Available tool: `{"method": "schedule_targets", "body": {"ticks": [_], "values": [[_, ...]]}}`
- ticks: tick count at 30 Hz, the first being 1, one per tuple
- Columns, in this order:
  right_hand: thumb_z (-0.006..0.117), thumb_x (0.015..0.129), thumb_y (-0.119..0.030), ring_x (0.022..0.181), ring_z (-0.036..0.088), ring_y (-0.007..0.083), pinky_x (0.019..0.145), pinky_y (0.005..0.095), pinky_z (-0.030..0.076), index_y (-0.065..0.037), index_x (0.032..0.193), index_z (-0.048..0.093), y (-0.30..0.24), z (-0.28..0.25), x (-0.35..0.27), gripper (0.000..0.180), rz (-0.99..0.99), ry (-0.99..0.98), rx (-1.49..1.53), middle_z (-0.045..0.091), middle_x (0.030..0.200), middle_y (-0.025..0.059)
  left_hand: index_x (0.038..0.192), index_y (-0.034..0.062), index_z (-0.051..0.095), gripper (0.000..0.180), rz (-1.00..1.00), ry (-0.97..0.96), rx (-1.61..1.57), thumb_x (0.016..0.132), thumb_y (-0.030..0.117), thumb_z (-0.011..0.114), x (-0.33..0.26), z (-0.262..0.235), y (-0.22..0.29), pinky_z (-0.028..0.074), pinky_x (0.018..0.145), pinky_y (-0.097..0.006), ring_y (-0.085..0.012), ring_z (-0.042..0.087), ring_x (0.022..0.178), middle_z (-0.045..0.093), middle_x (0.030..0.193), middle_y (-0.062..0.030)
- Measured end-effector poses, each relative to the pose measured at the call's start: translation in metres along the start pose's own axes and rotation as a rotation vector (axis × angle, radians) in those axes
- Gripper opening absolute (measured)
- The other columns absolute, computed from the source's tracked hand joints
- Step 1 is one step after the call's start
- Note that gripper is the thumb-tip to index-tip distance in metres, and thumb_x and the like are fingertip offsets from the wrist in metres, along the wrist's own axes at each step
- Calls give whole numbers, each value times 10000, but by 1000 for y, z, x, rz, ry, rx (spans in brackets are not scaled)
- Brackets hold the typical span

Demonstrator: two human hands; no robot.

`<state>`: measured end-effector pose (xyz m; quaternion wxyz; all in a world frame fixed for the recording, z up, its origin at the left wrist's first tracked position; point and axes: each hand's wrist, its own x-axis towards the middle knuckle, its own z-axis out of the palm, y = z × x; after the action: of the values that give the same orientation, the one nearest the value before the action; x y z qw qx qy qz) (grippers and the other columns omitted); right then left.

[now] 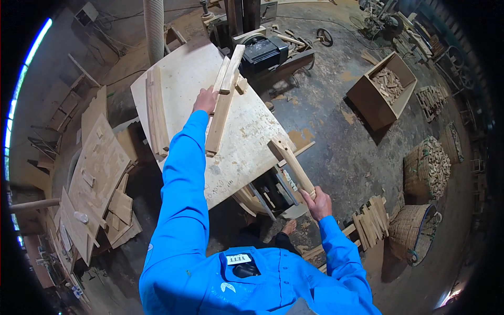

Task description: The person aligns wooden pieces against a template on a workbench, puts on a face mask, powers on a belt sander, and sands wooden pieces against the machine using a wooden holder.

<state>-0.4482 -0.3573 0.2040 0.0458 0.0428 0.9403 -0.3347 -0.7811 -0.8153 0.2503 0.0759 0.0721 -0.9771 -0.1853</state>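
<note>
My left hand [206, 100] reaches across the pale worktable, its fingers closed on a narrow wooden strip [221, 75]. That strip lies alongside a longer wooden bar [224, 110]; the fingertips are partly hidden. Beyond the table's right edge, my right hand [319, 203] grips the near end of a wooden piece [295, 167] with small holes at its far end. This piece is held tilted, its far end close to the table corner. Several long wooden strips [155, 113] lie together on the table's left side.
The worktable [247, 142] carries sawdust and chips. Behind it stands a machine with a black motor [264, 54] and a ribbed hose [154, 31]. To the right are a box of offcuts [367, 102], a full basket [417, 173], another basket [407, 228] and stacked wood [371, 221].
</note>
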Motion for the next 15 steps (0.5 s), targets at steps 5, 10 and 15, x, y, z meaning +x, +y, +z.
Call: {"method": "schedule_targets", "body": {"ticks": [5, 10, 15], "values": [[700, 930, -532, 842, 685, 481, 704, 535, 519, -3, 988, 648, -27, -9, 9, 536, -49, 14, 40, 695, 849, 273, 1357, 2, 585, 459, 205, 211, -166, 1034, 321, 515, 12, -2, -82, 466, 1029, -535, -448, 556, 1200, 583, 1294, -274], [633, 929, -651, 894, 691, 483, 796, 557, 548, -34, 1046, 667, -15, -21, -1, 628, 58, -23, -49, 714, 911, 264, 1464, 97, 554, 483, 90, -52, -122, 1024, 294, 536, 0, -1, -35, 456, 1047, -503, -419, 575, 1176, 569, 1276, -246], [621, 923, -679, 905, 691, 485, 803, 572, 540, -33, 1025, 664, -8, -20, -4, 655, 32, 14, -35, 712, 897, 258, 1492, 100, 529, 526, 166, 124, -380, 981, 195, 608, -30, 1, -4, 474, 1025, -501, -413, 573, 1175, 572, 1242, -221]]}}
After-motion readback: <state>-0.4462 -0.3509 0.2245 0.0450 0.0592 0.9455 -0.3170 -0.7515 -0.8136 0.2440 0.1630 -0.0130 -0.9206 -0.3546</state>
